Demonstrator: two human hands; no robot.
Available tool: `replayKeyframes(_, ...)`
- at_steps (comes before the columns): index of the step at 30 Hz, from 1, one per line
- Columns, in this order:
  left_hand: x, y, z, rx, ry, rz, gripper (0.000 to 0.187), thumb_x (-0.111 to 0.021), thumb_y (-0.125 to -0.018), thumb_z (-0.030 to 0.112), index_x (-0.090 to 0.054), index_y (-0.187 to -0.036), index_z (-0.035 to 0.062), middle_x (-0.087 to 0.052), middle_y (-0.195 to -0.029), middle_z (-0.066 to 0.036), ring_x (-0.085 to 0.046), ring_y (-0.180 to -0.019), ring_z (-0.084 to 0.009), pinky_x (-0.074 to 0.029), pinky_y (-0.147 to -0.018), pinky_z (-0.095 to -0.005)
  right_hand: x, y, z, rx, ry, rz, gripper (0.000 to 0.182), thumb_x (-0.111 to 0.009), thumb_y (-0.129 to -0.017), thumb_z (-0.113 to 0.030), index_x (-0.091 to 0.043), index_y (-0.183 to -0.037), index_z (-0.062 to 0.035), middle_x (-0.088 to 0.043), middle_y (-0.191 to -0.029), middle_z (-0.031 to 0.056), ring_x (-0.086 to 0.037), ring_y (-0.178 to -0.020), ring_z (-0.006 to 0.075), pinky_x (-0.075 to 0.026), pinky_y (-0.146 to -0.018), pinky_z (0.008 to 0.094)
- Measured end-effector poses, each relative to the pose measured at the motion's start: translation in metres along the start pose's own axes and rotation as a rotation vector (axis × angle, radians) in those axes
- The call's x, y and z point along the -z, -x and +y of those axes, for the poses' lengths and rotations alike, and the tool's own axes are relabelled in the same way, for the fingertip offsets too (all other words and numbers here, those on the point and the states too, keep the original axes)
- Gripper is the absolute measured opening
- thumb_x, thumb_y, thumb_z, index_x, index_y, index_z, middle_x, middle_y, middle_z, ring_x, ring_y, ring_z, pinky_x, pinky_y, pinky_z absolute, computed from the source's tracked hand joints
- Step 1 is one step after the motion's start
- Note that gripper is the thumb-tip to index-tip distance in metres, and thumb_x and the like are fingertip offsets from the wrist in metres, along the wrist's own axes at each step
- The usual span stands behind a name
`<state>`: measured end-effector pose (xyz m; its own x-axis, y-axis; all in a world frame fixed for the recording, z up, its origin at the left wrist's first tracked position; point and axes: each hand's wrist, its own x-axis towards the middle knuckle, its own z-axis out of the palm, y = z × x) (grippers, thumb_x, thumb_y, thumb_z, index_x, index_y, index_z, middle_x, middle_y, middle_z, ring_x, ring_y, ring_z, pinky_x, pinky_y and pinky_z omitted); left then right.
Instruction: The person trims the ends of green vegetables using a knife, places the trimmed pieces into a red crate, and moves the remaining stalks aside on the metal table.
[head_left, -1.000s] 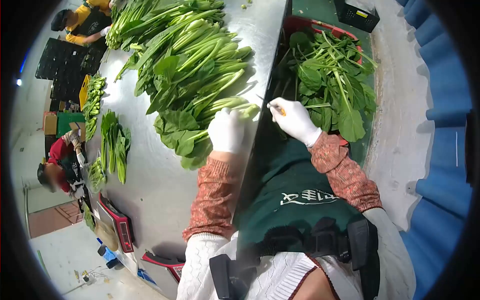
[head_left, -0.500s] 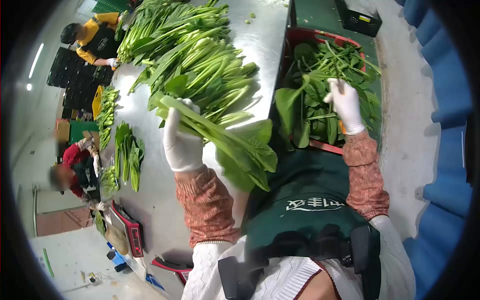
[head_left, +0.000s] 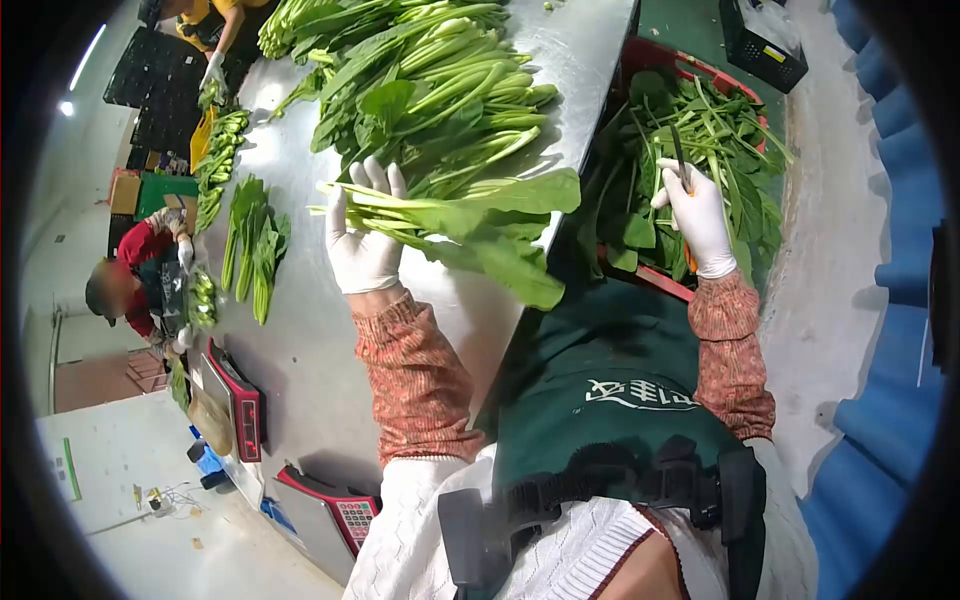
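Note:
My left hand (head_left: 366,240), in a white glove, holds a few leafy green stalks (head_left: 490,220) between the thumb and raised fingers. Their pale ends point left, and the broad leaves reach right past the table edge. Behind them on the metal table lies a large pile of the same greens (head_left: 430,110). My right hand (head_left: 700,218), also gloved, is closed around a knife (head_left: 679,150) with a dark blade pointing up and away. Part of an orange handle shows below the palm. This hand is over a red crate (head_left: 735,90) full of loose leaves and stems.
Smaller bunches of greens (head_left: 255,240) lie left on the table (head_left: 320,370). Two red-framed scales (head_left: 235,395) stand nearer. Co-workers, one in yellow sleeves (head_left: 228,25) and one in red sleeves (head_left: 140,245), stand across the table. A black crate (head_left: 765,45) sits on the floor.
The greens in my left hand have swung from a downward slant to nearly level, and its fingers have spread. The knife blade now shows more clearly. The yellow-sleeved co-worker's arm reaches toward the greens.

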<state>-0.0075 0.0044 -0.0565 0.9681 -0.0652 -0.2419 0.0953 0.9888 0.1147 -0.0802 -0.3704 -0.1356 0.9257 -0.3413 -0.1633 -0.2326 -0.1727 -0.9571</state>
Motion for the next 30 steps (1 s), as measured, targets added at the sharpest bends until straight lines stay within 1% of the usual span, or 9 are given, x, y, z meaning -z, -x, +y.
replayKeyframes(3,0.016,-0.001,0.009,-0.036,-0.052,-0.092,0.016,-0.064,-0.091,0.009,-0.057,-0.102,0.0009,-0.060,-0.094,-0.012,-0.059,-0.090,-0.0245,-0.047,-0.096,-0.0473,-0.011,0.003,-0.010,0.017,-0.025,-0.065,0.028,-0.054,-0.100,-0.022,-0.064,-0.117,-0.0020,-0.063,-0.068,-0.0014,-0.041,-0.047,0.0016,-0.034,-0.045,0.0193)
replayKeyframes(7,-0.003,0.015,-0.010,-0.021,-0.046,-0.012,0.015,-0.064,-0.094,0.016,-0.057,-0.100,0.0046,-0.051,-0.085,-0.007,-0.049,-0.080,-0.0216,-0.045,-0.087,-0.0437,-0.027,0.021,-0.052,0.067,-0.089,-0.206,0.023,-0.056,-0.098,-0.017,-0.065,-0.113,-0.0010,-0.063,-0.071,-0.0010,-0.046,-0.052,0.0019,-0.036,-0.047,0.0196)
replayKeyframes(10,0.002,0.021,-0.026,-0.057,-0.227,-0.075,0.028,-0.062,-0.096,0.030,-0.056,-0.109,0.0066,-0.054,-0.094,-0.010,-0.051,-0.086,-0.0240,-0.043,-0.091,-0.0431,-0.053,0.045,-0.093,0.234,-0.147,-0.330,0.015,-0.062,-0.094,-0.009,-0.067,-0.105,0.0001,-0.063,-0.074,0.0003,-0.060,-0.069,0.0055,-0.048,-0.064,0.0224)
replayKeyframes(12,0.004,0.028,-0.046,-0.037,-0.324,-0.097,0.043,-0.061,-0.095,0.044,-0.056,-0.114,0.0062,-0.056,-0.100,-0.011,-0.052,-0.091,-0.0256,-0.043,-0.093,-0.0417,-0.076,0.055,-0.105,0.533,0.055,-0.376,0.019,-0.070,-0.086,-0.013,-0.068,-0.102,-0.0043,-0.068,-0.081,0.0119,-0.068,-0.069,0.0202,-0.052,-0.065,0.0292)
replayKeyframes(13,0.002,0.033,-0.058,-0.053,-0.364,-0.088,0.049,-0.060,-0.094,0.049,-0.055,-0.116,0.0059,-0.057,-0.102,-0.011,-0.053,-0.093,-0.0262,-0.043,-0.093,-0.0419,-0.088,0.061,-0.108,0.575,0.072,-0.401,0.019,-0.068,-0.088,-0.007,-0.070,-0.106,-0.0009,-0.068,-0.087,0.0083,-0.062,-0.075,0.0105,-0.050,-0.068,0.0266)
replayKeyframes(14,-0.001,0.039,-0.069,-0.071,-0.404,-0.079,0.054,-0.058,-0.094,0.053,-0.055,-0.119,0.0055,-0.058,-0.104,-0.011,-0.053,-0.095,-0.0268,-0.042,-0.093,-0.0421,-0.103,0.065,-0.110,0.643,0.095,-0.365,0.017,-0.071,-0.085,-0.009,-0.069,-0.100,-0.0016,-0.066,-0.082,0.0113,-0.063,-0.069,0.0157,-0.050,-0.064,0.0293)
replayKeyframes(16,-0.007,0.053,-0.080,0.014,-0.460,-0.207,0.064,-0.053,-0.093,0.062,-0.050,-0.129,0.0081,-0.056,-0.116,-0.010,-0.053,-0.105,-0.0255,-0.041,-0.098,-0.0410,-0.117,0.068,-0.114,0.592,0.244,-0.304,0.019,-0.075,-0.081,-0.012,-0.066,-0.094,-0.0024,-0.063,-0.078,0.0121,-0.064,-0.065,0.0228,-0.051,-0.061,0.0319)
replayKeyframes(26,-0.015,0.064,-0.061,-0.438,-0.566,-0.253,0.076,-0.055,-0.089,0.064,-0.044,-0.133,0.0027,-0.056,-0.108,-0.013,-0.052,-0.098,-0.0262,-0.040,-0.097,-0.0422,-0.110,0.060,-0.114,0.626,0.059,-0.251,0.014,-0.073,-0.079,-0.014,-0.065,-0.086,-0.0061,-0.066,-0.082,0.0133,-0.067,-0.074,0.0303,-0.053,-0.066,0.0358)
replayKeyframes(30,-0.029,0.084,0.032,-0.837,-0.854,-0.206,0.035,-0.057,-0.097,0.034,-0.059,-0.108,0.0013,-0.055,-0.094,-0.007,-0.051,-0.089,-0.0195,-0.041,-0.088,-0.0382,-0.025,-0.015,-0.097,0.320,-0.397,0.058,0.013,-0.065,-0.092,-0.014,-0.069,-0.097,-0.0028,-0.068,-0.079,0.0011,-0.045,-0.052,0.0026,-0.037,-0.046,0.0218)
